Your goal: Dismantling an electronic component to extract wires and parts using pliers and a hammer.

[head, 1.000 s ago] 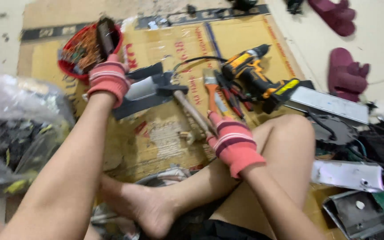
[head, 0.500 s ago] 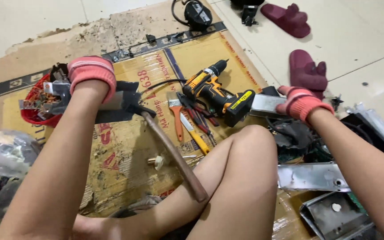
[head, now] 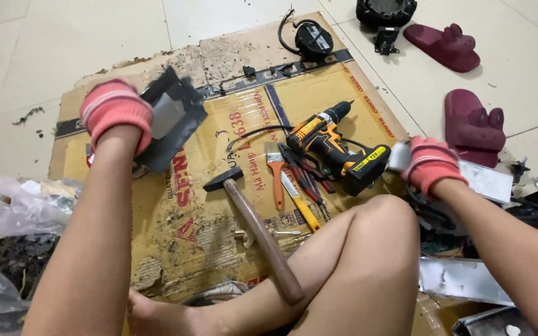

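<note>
My left hand (head: 116,114), in a pink knit glove, is raised over the left of a flattened cardboard sheet (head: 219,68) and grips a dark flat panel with a grey patch (head: 172,118), blurred with motion. In a matching glove, my right hand (head: 429,163) is low at the right beside my bent knee (head: 375,249), closed on a small pale metal piece (head: 400,155). Between the hands lie a wooden-handled hammer (head: 253,227), a small paintbrush (head: 275,168), pliers and a screwdriver (head: 303,183), and a yellow-black cordless drill (head: 337,146).
Two maroon slippers (head: 468,124) lie on the tiled floor at right. A black round part with a cable (head: 312,37) rests at the cardboard's far edge. Clear plastic bags of scrap (head: 7,224) sit left; metal plates and dark parts (head: 468,280) pile at right.
My left hand lifted the dark panel up off the cardboard from over the red bowl. My right hand left the tools in the middle, swung right, and closed on a pale piece.
</note>
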